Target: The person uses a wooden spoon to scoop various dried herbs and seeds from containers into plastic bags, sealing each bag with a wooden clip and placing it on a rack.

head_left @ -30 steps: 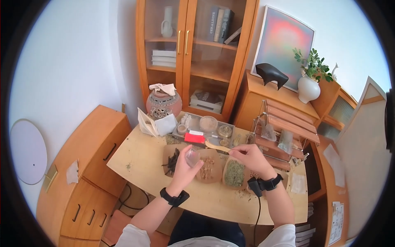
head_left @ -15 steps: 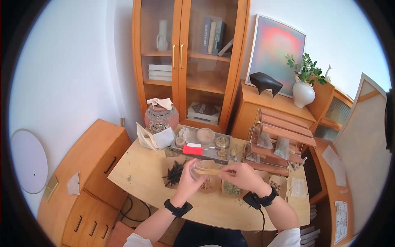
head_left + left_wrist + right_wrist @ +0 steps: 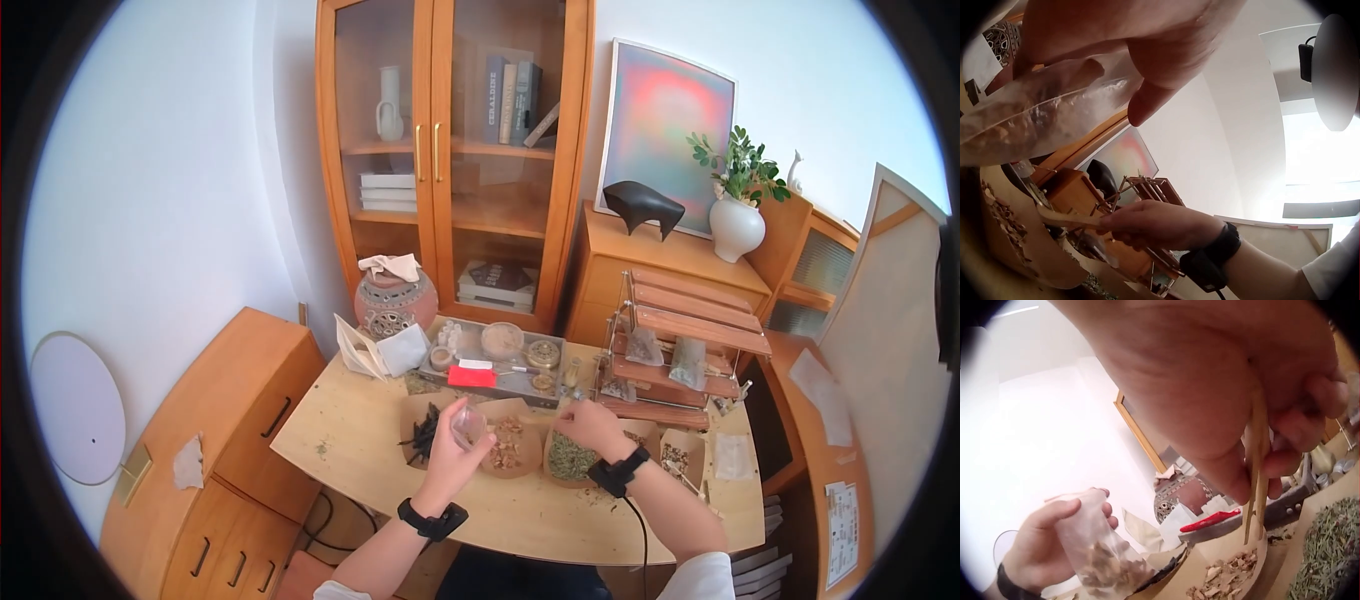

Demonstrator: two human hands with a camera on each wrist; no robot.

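Observation:
My left hand [image 3: 450,470] holds up a clear plastic bag [image 3: 1110,565] with brown dried pieces in its lower part. In my right hand [image 3: 590,428] are wooden tongs [image 3: 1259,481], gripped between thumb and fingers, tips pointing down in the right wrist view. The tongs stand apart from the bag, to its right. Below the hands lie paper trays: dark dried strips [image 3: 424,436] by the left hand, pale brown chips [image 3: 1225,575] in the middle, and green cut herb [image 3: 1329,550] under the right hand. The tong tips overlap the chip tray's edge in the right wrist view.
Behind the trays stands a grey tray [image 3: 430,375] with jars, small bottles and a red packet [image 3: 471,376]. A wooden rack [image 3: 690,320] with bagged goods is at the right. A patterned pot [image 3: 396,303] and folded cards [image 3: 360,350] stand at the back left.
Half a second ago the tongs reached across to the bag; now my right hand has drawn back to the right, over the green herb. My left hand still holds the bag.

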